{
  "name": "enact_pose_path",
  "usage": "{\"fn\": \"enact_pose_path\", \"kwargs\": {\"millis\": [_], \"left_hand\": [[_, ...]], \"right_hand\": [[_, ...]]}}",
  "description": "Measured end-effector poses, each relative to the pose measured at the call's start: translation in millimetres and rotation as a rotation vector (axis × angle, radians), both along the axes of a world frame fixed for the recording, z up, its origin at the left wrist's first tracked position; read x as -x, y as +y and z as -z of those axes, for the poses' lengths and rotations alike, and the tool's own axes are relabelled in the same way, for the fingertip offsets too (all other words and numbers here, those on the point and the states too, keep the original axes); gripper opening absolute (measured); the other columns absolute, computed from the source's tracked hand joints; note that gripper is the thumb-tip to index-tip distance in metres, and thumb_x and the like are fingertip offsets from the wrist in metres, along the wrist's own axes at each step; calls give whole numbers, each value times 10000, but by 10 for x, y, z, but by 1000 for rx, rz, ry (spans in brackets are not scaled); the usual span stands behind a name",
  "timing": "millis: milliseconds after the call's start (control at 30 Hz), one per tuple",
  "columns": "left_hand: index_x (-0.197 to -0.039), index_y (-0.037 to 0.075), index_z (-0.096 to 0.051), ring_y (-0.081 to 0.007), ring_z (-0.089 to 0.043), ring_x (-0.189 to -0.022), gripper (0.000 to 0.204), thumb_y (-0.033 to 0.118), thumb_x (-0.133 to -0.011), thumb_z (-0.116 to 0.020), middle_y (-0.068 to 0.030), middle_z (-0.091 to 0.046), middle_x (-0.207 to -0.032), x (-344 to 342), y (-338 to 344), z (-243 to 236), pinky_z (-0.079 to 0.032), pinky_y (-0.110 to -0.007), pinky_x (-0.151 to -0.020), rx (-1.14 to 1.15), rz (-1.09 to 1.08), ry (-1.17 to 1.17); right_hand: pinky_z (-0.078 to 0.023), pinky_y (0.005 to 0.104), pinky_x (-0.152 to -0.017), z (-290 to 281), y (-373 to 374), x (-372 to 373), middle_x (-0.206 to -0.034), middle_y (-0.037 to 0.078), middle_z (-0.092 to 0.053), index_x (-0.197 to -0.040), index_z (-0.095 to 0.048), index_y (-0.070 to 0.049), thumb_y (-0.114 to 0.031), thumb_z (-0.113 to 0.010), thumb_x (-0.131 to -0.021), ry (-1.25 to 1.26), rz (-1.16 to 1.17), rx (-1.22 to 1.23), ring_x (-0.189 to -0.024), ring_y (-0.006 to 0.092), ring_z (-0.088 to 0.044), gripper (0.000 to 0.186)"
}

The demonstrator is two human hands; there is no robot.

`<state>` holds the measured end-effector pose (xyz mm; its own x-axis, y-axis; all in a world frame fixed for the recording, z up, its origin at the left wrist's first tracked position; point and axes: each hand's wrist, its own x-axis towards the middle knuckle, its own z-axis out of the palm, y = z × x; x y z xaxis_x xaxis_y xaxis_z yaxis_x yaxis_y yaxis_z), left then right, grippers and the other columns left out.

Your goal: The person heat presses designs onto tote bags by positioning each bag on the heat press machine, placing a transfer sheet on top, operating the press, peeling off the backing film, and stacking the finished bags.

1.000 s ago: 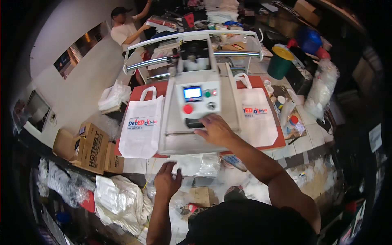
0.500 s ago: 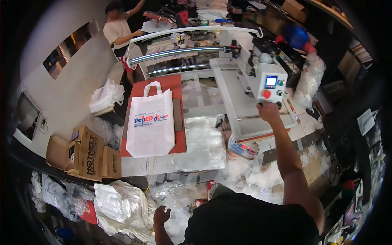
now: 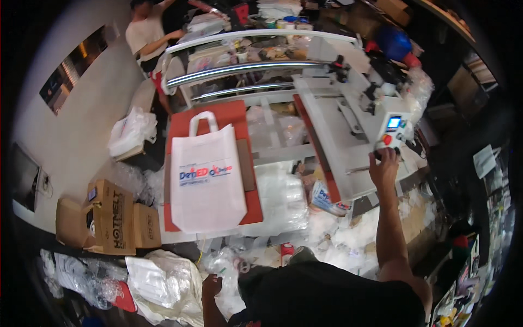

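Observation:
My right hand (image 3: 385, 159) grips the dark handle below the heat press's white control box (image 3: 392, 128), over at the right above its wide plate (image 3: 338, 141). A red platen edge (image 3: 321, 163) shows under that plate. On the left red platen (image 3: 251, 212) lies a white tote bag (image 3: 207, 201) with printed lettering, its handle loop toward the back. My left hand (image 3: 212, 283) is low beside my body near some crumpled clear plastic (image 3: 229, 264), fingers loosely bent, with nothing visible in it.
Cardboard boxes (image 3: 111, 229) and white bags (image 3: 131, 131) are at the left, a stack of clear plastic (image 3: 280, 196) between the platens. Chrome rails (image 3: 245, 68) cross the press. A person (image 3: 144, 38) stands at back left. Plastic-wrapped bundles (image 3: 160, 286) lie low at the left.
My right hand and the press head have swung from the middle to the right, uncovering the space between platens. My left hand has dropped lower, toward my body.

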<state>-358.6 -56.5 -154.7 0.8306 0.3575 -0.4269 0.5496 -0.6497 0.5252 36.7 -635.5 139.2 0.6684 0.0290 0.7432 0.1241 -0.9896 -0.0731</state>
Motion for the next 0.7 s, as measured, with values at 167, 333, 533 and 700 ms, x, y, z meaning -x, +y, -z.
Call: {"fn": "enact_pose_path", "kwargs": {"millis": [167,333,533,700], "left_hand": [[-1098,38,-654,-318,-699,-961,402,340,-833,-668,-167,-728,-961,-148,502,272,-550,-400,-864,31,47,195],[-1074,36,-659,-325,-698,-951,380,342,-849,-646,-165,-726,-960,586,1481,649,-548,-404,-862,-21,64,146],[-928,48,-685,-359,-682,-928,303,323,-853,-584,-186,-710,-940,598,1856,325,-537,-428,-852,21,-81,327],[-850,37,-689,-390,-670,-893,331,337,-866,-548,-198,-698,-895,951,2090,488,-529,-445,-840,-13,-107,285]], "right_hand": [[-481,444,-840,777,1466,-1,-951,160,-647,-957,-648,-23,-194,-754,-810,297,-282,-361,-954,362,-596,248],[-475,459,-921,1047,3734,-474,-1058,197,-649,-994,-667,-12,-215,-724,-809,477,-623,-284,-1005,382,-594,281],[-487,457,-942,1553,4309,-1019,-1141,218,-614,-1020,-665,-13,-159,-650,-824,570,-398,-48,-1054,397,-588,245],[-525,454,-869,1424,4483,-1030,-1023,191,-630,-914,-676,-11,-95,-624,-781,717,-223,-185,-1036,387,-587,166]]}}
